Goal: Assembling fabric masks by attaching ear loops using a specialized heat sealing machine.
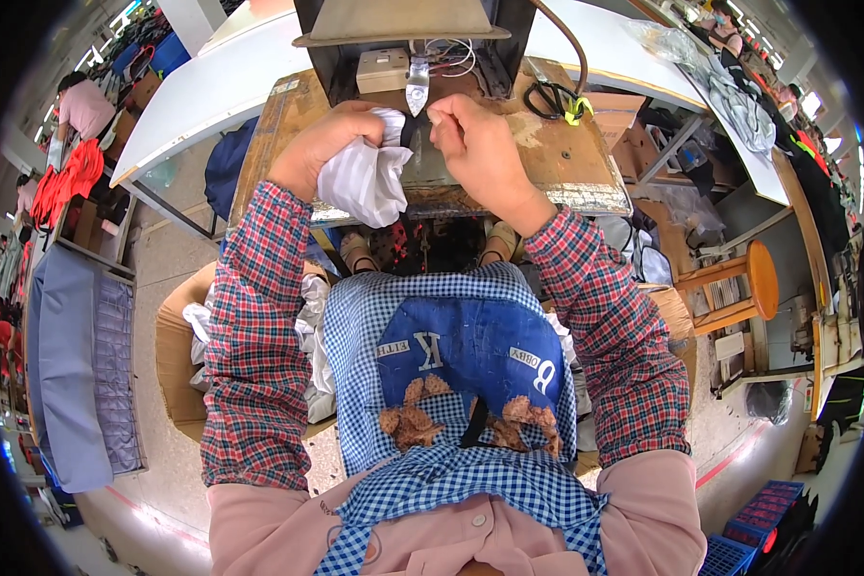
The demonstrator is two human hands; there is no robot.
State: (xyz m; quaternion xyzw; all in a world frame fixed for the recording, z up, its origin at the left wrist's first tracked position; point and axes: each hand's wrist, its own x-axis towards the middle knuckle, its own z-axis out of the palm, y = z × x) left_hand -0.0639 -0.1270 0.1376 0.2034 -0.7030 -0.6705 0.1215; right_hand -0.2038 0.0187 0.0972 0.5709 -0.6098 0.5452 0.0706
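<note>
Bunched in my left hand (324,146) is a piece of white cloth (365,182), which hangs over the near side of a worn wooden worktable (288,120). A short black strip (409,131) shows at the cloth's right edge. My right hand (478,152) is closed in a pinch just right of the machine's silver pointed metal piece (418,88); whatever lies between its fingertips is too small to make out. Both hands are close to that tip, one on either side. Behind it stands the dark machine housing (509,48).
Black-handled scissors (545,100) with a yellow-green tie lie at the table's right. A switch box (382,70) sits inside the housing. Cardboard box (175,360) with white cloth stands by my left arm. A wooden stool (762,278) is at right; white tables (197,101) flank the worktable.
</note>
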